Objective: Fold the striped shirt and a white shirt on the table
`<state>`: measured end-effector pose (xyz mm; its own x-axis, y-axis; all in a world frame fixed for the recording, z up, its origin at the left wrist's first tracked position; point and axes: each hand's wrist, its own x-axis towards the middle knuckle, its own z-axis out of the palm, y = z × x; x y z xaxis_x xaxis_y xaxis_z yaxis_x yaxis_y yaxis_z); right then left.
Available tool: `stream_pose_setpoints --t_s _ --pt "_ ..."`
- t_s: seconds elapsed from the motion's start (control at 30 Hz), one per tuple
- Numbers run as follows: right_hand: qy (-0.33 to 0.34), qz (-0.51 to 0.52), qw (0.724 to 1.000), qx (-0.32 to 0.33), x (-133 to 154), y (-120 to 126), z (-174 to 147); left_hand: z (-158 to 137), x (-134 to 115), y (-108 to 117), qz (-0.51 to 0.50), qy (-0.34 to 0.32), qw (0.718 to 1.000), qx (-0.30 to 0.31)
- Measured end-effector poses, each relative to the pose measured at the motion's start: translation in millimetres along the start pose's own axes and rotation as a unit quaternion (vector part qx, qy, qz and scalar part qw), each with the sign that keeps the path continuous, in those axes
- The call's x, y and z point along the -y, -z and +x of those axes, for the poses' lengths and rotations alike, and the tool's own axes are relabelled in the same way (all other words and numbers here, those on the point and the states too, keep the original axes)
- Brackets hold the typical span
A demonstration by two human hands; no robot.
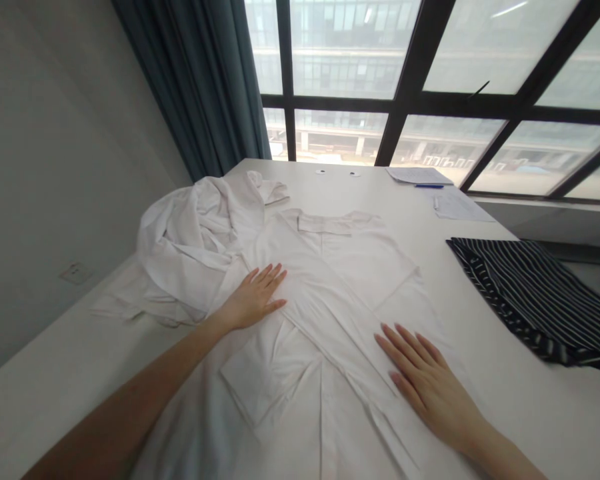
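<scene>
Spread over the table in front of me is a white button-front shirt [343, 267], its collar toward the window and its sleeves folded across the front. My left hand [255, 297] lies flat on the shirt's left shoulder side, fingers stretched and slightly apart. Lower down on the right, my right hand [423, 377] rests palm down on the sleeve and body, fingers extended. Neither hand grips the cloth. Small creases run through the fabric between the hands. The shirt's lower end goes out of view at the bottom.
A heap of white clothing [195, 233] lies left of the shirt. Black-and-white striped cloth [545, 293] hangs over the table's [430, 230] right edge. Papers [420, 175] and a blue pen [429, 186] are at the far right. Behind stand a dark curtain [195, 80] and a window.
</scene>
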<state>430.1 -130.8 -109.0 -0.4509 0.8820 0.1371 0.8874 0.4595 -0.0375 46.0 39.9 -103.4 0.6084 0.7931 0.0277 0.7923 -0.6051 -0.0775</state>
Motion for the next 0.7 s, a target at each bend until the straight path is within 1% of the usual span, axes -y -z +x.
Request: stream_pose_setpoints --t_s 0.1,0.2,0.27,0.33,0.4,0.47,0.53,0.7 --pt "-0.011 0.044 0.999 0.011 -1.2 3.2 -2.4 -5.3 11.9 -0.8 0.017 0.025 0.999 -0.021" --pt "-0.043 0.128 0.991 0.017 -5.8 6.7 -3.1 -9.0 17.4 -0.5 0.032 0.055 0.996 -0.057" --pt "-0.084 0.200 0.976 -0.001 -12.5 9.1 -2.2 -10.1 21.4 0.7 0.043 0.069 0.994 -0.077" --pt "-0.133 0.265 0.955 -0.028 -21.9 12.0 0.1 -9.6 27.3 3.1 0.057 0.086 0.990 -0.091" --pt "-0.174 0.304 0.935 -0.052 -32.8 15.5 4.3 -7.6 34.8 6.6 0.069 0.112 0.986 -0.099" --pt "-0.197 0.320 0.924 -0.074 -43.4 18.5 9.9 -4.2 42.7 10.5 0.070 0.142 0.982 -0.098" --pt "-0.208 0.326 0.918 -0.091 -53.3 19.8 16.5 0.8 50.1 14.3 0.057 0.169 0.980 -0.091" --pt "-0.205 0.330 0.913 -0.125 -82.8 13.0 41.7 22.8 67.0 22.8 -0.002 0.249 0.964 -0.093"
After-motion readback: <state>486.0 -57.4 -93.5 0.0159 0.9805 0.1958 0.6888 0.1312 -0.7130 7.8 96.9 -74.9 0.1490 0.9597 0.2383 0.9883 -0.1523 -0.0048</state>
